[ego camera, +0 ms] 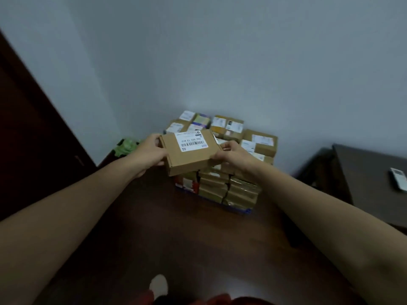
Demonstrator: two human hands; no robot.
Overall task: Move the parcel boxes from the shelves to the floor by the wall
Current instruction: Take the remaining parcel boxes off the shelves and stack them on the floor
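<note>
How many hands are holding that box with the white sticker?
2. The left hand grips the box at its left end; the right hand grips its right end.

Left hand (152,154), right hand (231,154) gripping, arms outstretched

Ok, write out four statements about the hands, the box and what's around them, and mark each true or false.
1. The left hand and the right hand both hold the box. True.
2. The box's label faces down. False: it faces up.
3. The stack of parcels stands on the floor by the wall. True.
4. The remote lies on the floor. False: it lies on the dark table at the right.
</note>
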